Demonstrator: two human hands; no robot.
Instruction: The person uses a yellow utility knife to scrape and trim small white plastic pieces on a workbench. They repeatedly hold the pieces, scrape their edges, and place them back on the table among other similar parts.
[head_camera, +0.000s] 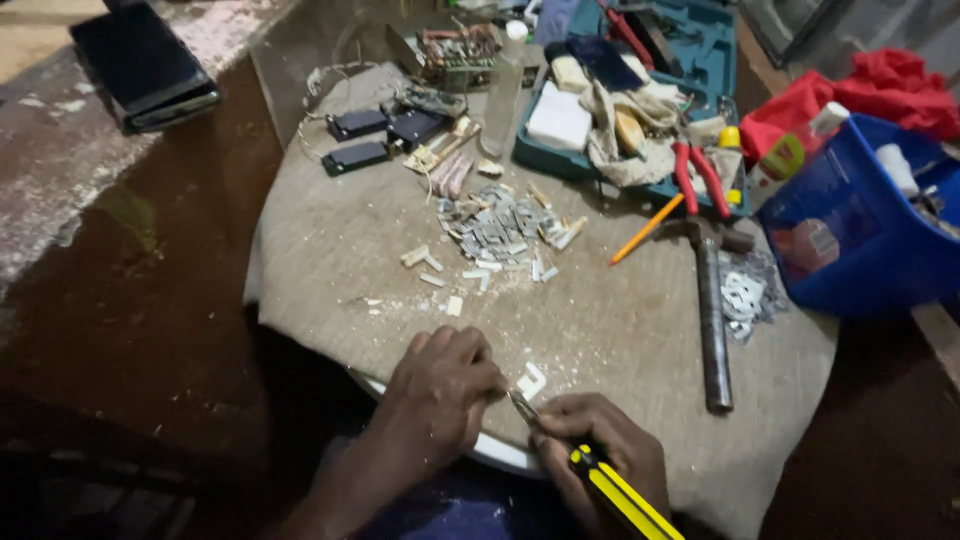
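Broadly, a round work table (330, 260) with a dull, gritty grey-brown top fills the scene, set on dark reddish ground. At far right sits a teal tool case (700, 45), open, stuffed with crumpled cloth and small blocks; just right of it, a smooth blue plastic bin (850, 235) with red fabric behind. A long hammer (712, 320) with a dark metal shaft lies lengthwise on the table's right side, red-handled pliers (697, 178) just beyond its head and an orange pencil (645, 230) slanting beside it. A clear slim bottle (503, 95) stands upright at the far side, near flat black rectangular modules (357, 158). At centre lies a heap of small grey metal strips (495, 228) — thin, flat, jumbled — with pale chips scattered nearer.

At the near edge, the left hand (440, 395) is curled knuckles-up, fingers closed on a small white piece (530, 382) that rests on the table. The right hand (600, 450) is wrapped tight around a yellow-and-black tool (600, 480) — a narrow handle, its thin metal tip angled up-left to meet that piece. Both wrists enter from the bottom, close together.
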